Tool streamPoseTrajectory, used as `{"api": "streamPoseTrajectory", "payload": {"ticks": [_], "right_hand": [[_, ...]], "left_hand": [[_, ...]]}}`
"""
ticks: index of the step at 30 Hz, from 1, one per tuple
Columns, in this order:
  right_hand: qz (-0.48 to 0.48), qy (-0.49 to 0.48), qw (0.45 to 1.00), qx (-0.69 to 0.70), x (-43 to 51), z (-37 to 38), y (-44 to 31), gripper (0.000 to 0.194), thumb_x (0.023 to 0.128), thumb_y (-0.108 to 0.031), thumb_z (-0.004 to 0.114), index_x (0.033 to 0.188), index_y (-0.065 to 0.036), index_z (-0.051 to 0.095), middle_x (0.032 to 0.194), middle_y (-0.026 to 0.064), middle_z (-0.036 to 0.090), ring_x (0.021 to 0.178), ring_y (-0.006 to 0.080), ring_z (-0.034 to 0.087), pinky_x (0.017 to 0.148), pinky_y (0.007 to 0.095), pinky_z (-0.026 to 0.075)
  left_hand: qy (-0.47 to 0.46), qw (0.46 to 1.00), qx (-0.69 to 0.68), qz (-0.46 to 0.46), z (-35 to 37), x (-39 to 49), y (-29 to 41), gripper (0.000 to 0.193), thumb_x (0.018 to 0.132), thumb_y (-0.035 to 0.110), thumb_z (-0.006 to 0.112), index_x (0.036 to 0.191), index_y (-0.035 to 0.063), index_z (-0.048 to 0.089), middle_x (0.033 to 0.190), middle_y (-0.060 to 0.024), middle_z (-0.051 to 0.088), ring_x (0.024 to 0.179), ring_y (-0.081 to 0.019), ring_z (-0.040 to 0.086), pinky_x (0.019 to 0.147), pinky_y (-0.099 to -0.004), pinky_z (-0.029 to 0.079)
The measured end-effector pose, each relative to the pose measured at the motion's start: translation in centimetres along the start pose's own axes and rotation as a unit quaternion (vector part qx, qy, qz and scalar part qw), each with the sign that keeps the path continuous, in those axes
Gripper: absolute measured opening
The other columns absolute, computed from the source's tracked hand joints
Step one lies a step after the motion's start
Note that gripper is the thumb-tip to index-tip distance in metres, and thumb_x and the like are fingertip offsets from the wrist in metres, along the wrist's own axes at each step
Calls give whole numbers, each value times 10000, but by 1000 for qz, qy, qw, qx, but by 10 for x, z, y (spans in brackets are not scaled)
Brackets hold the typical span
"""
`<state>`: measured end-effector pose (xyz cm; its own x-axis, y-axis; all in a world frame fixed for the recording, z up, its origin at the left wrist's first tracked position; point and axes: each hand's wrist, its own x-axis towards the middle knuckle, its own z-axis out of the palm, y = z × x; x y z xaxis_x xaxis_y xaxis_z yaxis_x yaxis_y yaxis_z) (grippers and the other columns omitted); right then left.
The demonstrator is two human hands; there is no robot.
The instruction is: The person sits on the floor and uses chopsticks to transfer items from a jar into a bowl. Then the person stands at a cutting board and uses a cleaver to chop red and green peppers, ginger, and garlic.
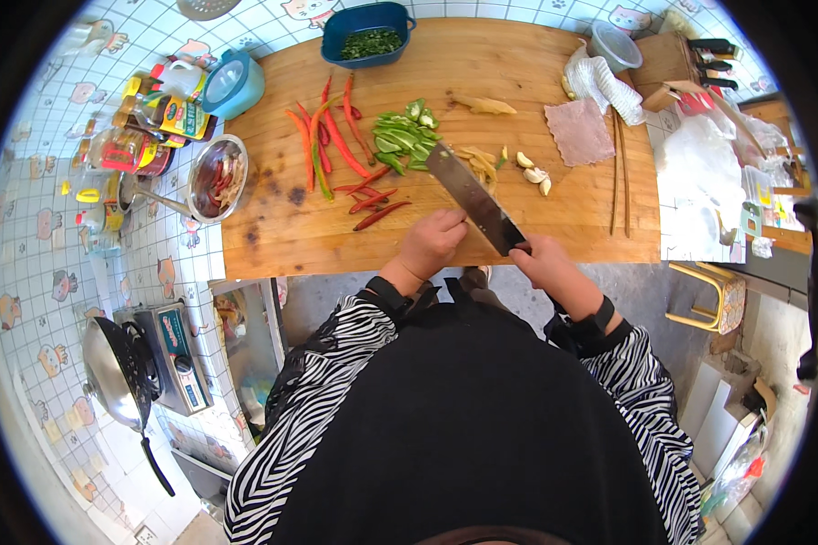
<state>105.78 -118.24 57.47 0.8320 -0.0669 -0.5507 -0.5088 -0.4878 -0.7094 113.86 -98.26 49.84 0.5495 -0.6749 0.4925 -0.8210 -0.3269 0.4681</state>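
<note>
My right hand (pixel 544 262) grips the handle of a kitchen cleaver (pixel 476 201), its broad blade slanting away to the left over a wooden worktop (pixel 532 61). Close to the cleaver's left side, my left hand (pixel 433 240) rests with curled fingers; nothing shows in it. Beyond the blade tip lies a heap of sliced green pepper (pixel 403 139). Pale yellow slices (pixel 478 163), seemingly ginger, lie along the blade's right side, with peeled garlic cloves (pixel 536 177) farther right. Small dark red chillies (pixel 375 197) and long red peppers (pixel 341 139) lie to the left.
A blue basin (pixel 328 51) holds chopped greens at the back. On the left stand a steel bowl (pixel 243 174), sauce bottles (pixel 140 146) and a lidded wok (pixel 119 375) on a stove. A pink cloth (pixel 579 133), chopsticks (pixel 615 177) and a knife block (pixel 661 61) are at right.
</note>
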Motion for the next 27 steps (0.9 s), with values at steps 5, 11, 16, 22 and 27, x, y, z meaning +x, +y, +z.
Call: {"api": "streamPoseTrajectory", "payload": {"ticks": [5, 11, 16, 22, 27], "right_hand": [[-16, -34, 999, 13, -13, -13, 2, 307, 816, -194, 595, 962, 76, 589, 669, 100, 608, 438, 141, 511, 401, 272, 423], [17, -67, 998, -5, -16, -13, 10, 303, 822, -189, 578, 961, 79, 596, 623, 90, 578, 428, 146, 503, 401, 276, 418], [42, 27, 999, 13, -11, -18, 17, 303, 820, -206, 562, 937, 71, 600, 680, 140, 626, 432, 190, 542, 420, 311, 452], [-19, 6, 1000, 7, -16, -17, 17, 259, 826, -187, 551, 915, 53, 595, 653, 145, 609, 434, 194, 541, 423, 321, 450], [-50, 32, 997, -57, -18, -13, 13, 231, 819, -183, 551, 892, 30, 603, 680, 201, 607, 566, 326, 581, 536, 387, 468]], "left_hand": [[46, 998, 2, -44, -7, -7, 1, 162, 697, -2, 573, 847, 41, 619, 946, -104, 612, 838, -273, 605, 692, -333, 500], [64, 989, 80, -106, -52, -28, -15, 199, 704, -2, 603, 895, 47, 635, 992, -122, 598, 918, -321, 577, 804, -386, 472], [114, 959, 206, -160, -78, -21, -29, 280, 687, 8, 608, 964, 43, 608, 1008, -117, 577, 968, -340, 540, 861, -416, 430], [11, 987, 69, -147, -85, -30, -43, 274, 675, -17, 585, 942, 42, 601, 1012, -106, 590, 969, -317, 547, 832, -399, 451], [-17, 995, 60, -74, -65, -30, -25, 256, 673, 5, 591, 924, 54, 606, 994, -90, 593, 953, -298, 550, 808, -387, 459]]}}
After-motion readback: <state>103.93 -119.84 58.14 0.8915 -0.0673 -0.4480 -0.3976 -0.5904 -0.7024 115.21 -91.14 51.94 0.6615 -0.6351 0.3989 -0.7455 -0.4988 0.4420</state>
